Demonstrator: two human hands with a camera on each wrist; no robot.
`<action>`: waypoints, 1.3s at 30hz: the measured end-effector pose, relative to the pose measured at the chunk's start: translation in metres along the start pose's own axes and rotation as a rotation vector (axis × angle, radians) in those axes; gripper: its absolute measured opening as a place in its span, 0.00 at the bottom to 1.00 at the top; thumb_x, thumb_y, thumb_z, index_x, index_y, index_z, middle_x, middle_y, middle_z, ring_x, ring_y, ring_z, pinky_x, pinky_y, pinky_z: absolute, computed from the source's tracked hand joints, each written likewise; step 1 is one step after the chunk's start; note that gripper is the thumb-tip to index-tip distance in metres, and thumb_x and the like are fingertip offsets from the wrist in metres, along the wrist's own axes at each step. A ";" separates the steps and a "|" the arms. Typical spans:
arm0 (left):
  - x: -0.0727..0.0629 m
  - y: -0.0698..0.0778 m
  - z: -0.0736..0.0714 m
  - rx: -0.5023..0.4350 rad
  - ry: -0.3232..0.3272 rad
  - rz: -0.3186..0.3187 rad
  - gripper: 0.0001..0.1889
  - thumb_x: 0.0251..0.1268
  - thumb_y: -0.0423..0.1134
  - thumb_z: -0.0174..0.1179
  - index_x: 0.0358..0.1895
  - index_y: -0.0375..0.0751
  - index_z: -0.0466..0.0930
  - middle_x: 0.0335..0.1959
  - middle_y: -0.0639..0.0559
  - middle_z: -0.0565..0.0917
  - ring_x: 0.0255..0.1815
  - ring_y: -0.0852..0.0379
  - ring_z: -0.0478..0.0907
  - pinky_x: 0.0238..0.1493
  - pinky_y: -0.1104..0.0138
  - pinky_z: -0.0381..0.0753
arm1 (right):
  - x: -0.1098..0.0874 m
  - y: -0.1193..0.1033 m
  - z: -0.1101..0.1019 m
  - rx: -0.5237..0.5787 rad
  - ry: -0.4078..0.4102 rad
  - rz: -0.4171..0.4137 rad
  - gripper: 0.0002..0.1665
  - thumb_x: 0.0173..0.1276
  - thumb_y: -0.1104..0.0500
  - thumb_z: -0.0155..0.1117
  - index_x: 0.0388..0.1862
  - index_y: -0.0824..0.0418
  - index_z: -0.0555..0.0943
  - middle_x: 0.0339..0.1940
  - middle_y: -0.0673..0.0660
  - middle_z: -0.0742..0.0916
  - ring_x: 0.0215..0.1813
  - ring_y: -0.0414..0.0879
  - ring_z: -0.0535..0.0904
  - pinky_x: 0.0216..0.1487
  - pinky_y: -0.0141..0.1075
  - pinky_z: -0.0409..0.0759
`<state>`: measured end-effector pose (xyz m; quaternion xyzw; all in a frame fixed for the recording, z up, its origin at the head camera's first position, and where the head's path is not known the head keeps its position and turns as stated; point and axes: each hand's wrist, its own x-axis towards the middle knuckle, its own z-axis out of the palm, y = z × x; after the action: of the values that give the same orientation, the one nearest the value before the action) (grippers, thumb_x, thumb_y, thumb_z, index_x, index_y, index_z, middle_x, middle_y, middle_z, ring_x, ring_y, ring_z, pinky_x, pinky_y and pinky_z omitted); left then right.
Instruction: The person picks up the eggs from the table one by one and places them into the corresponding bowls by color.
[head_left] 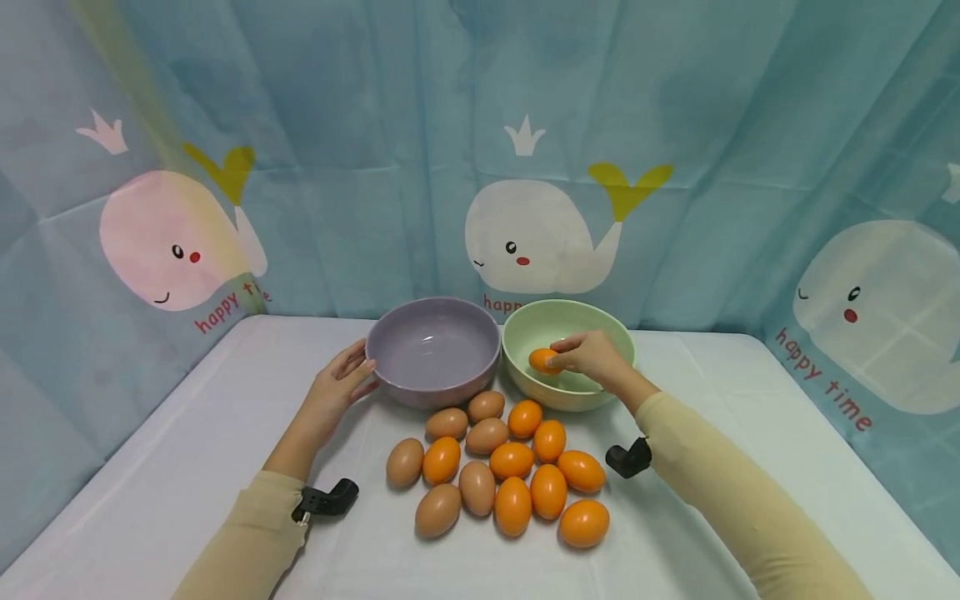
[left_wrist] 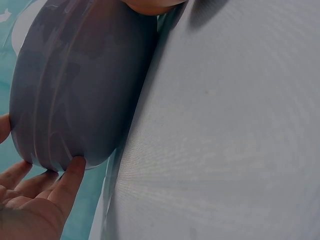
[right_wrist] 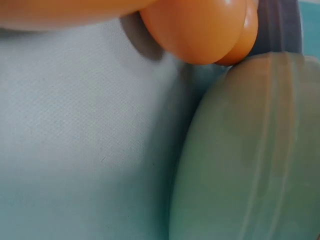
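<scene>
My right hand pinches an orange egg between thumb and fingers, inside the light green bowl. Whether the egg touches the bowl's bottom, I cannot tell. On the other side, my left hand rests its fingertips against the left wall of the purple bowl; in the left wrist view, its fairly straight fingers touch the bowl's outer side. The right hand is out of sight in the right wrist view, where the green bowl's wall fills the right side.
Brown eggs and orange eggs, several of each, lie loosely grouped on the white tablecloth in front of the bowls. The two bowls stand side by side. Behind them hangs a blue curtain printed with whales.
</scene>
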<state>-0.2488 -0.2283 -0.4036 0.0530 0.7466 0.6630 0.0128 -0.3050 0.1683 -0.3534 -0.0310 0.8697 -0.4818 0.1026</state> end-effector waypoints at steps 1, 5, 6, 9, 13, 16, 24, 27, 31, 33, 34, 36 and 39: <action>0.000 -0.001 0.000 -0.001 -0.001 -0.001 0.39 0.78 0.48 0.51 0.81 0.39 0.42 0.82 0.41 0.50 0.81 0.45 0.51 0.61 0.75 0.80 | 0.001 0.000 0.001 0.007 -0.003 0.012 0.24 0.65 0.60 0.71 0.58 0.68 0.82 0.62 0.66 0.83 0.60 0.56 0.81 0.63 0.45 0.84; -0.001 -0.002 0.000 -0.004 -0.001 0.003 0.39 0.78 0.48 0.51 0.81 0.39 0.42 0.82 0.41 0.50 0.81 0.45 0.51 0.60 0.77 0.80 | 0.003 0.002 0.001 -0.006 -0.007 0.015 0.24 0.65 0.60 0.71 0.57 0.69 0.82 0.61 0.66 0.83 0.58 0.54 0.81 0.61 0.43 0.84; 0.000 -0.002 0.000 -0.005 0.000 0.003 0.39 0.78 0.48 0.52 0.81 0.39 0.42 0.82 0.42 0.50 0.81 0.45 0.51 0.60 0.78 0.80 | 0.003 0.002 0.001 -0.005 -0.007 0.015 0.23 0.64 0.60 0.71 0.57 0.69 0.82 0.61 0.66 0.83 0.58 0.54 0.81 0.61 0.43 0.85; 0.000 -0.002 0.000 -0.001 0.000 0.003 0.38 0.78 0.48 0.51 0.81 0.39 0.43 0.82 0.42 0.50 0.82 0.45 0.51 0.61 0.77 0.80 | 0.004 0.003 0.002 -0.010 -0.019 0.009 0.23 0.64 0.61 0.71 0.56 0.70 0.82 0.60 0.67 0.84 0.58 0.54 0.81 0.61 0.43 0.85; 0.000 -0.001 0.000 0.008 0.000 0.001 0.38 0.78 0.48 0.51 0.81 0.40 0.43 0.82 0.42 0.51 0.82 0.45 0.51 0.64 0.72 0.79 | 0.004 0.003 0.002 -0.007 -0.036 0.007 0.22 0.64 0.63 0.70 0.56 0.72 0.82 0.60 0.68 0.84 0.60 0.55 0.81 0.61 0.43 0.84; 0.000 -0.001 -0.001 0.010 -0.001 0.002 0.39 0.78 0.49 0.51 0.81 0.40 0.43 0.82 0.42 0.51 0.82 0.45 0.51 0.65 0.71 0.78 | 0.003 0.002 0.002 -0.011 -0.038 0.013 0.22 0.64 0.64 0.70 0.56 0.72 0.82 0.60 0.68 0.84 0.59 0.55 0.81 0.61 0.43 0.85; 0.000 -0.001 0.000 0.001 -0.004 0.007 0.39 0.78 0.48 0.51 0.81 0.39 0.43 0.82 0.42 0.50 0.82 0.45 0.51 0.62 0.75 0.79 | 0.004 0.003 0.004 -0.013 -0.048 0.028 0.22 0.64 0.64 0.70 0.55 0.73 0.82 0.61 0.68 0.83 0.59 0.55 0.81 0.60 0.43 0.85; 0.000 -0.001 -0.001 0.001 -0.002 0.009 0.39 0.78 0.48 0.51 0.81 0.39 0.43 0.82 0.42 0.50 0.82 0.45 0.51 0.62 0.75 0.79 | 0.005 0.004 0.004 -0.011 -0.053 0.028 0.22 0.64 0.64 0.70 0.56 0.73 0.82 0.60 0.68 0.83 0.59 0.54 0.81 0.61 0.44 0.84; 0.000 -0.001 0.000 0.002 -0.001 0.008 0.38 0.78 0.48 0.52 0.81 0.39 0.43 0.82 0.42 0.51 0.82 0.45 0.51 0.61 0.75 0.80 | 0.006 0.005 0.004 -0.002 -0.064 0.030 0.22 0.65 0.65 0.70 0.56 0.73 0.82 0.60 0.68 0.83 0.57 0.53 0.82 0.61 0.43 0.84; 0.000 -0.001 0.000 0.001 -0.001 0.008 0.38 0.78 0.48 0.52 0.81 0.39 0.44 0.82 0.41 0.51 0.82 0.44 0.51 0.61 0.76 0.80 | 0.006 0.004 0.004 0.004 -0.069 0.033 0.22 0.65 0.65 0.70 0.56 0.73 0.81 0.60 0.69 0.83 0.56 0.52 0.82 0.61 0.43 0.84; 0.000 -0.001 0.000 0.002 0.000 0.008 0.38 0.78 0.48 0.52 0.81 0.39 0.44 0.82 0.41 0.51 0.82 0.44 0.51 0.61 0.76 0.80 | 0.006 0.004 0.003 0.007 -0.074 0.035 0.22 0.65 0.65 0.69 0.56 0.73 0.81 0.60 0.69 0.83 0.57 0.52 0.82 0.61 0.44 0.84; -0.001 0.000 0.000 0.000 -0.001 0.009 0.38 0.78 0.47 0.52 0.81 0.39 0.44 0.82 0.41 0.51 0.82 0.44 0.51 0.61 0.76 0.80 | 0.005 0.004 0.003 0.012 -0.080 0.039 0.22 0.66 0.65 0.69 0.57 0.74 0.81 0.60 0.69 0.83 0.57 0.53 0.82 0.62 0.44 0.84; -0.001 0.000 0.000 -0.005 0.000 0.011 0.38 0.78 0.47 0.51 0.80 0.38 0.44 0.82 0.40 0.51 0.81 0.44 0.51 0.61 0.75 0.80 | 0.005 0.004 0.002 0.019 -0.085 0.050 0.22 0.66 0.65 0.68 0.57 0.73 0.81 0.61 0.68 0.83 0.58 0.52 0.82 0.63 0.44 0.83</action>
<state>-0.2476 -0.2281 -0.4038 0.0570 0.7446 0.6650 0.0094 -0.3091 0.1678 -0.3585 -0.0288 0.8605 -0.4856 0.1515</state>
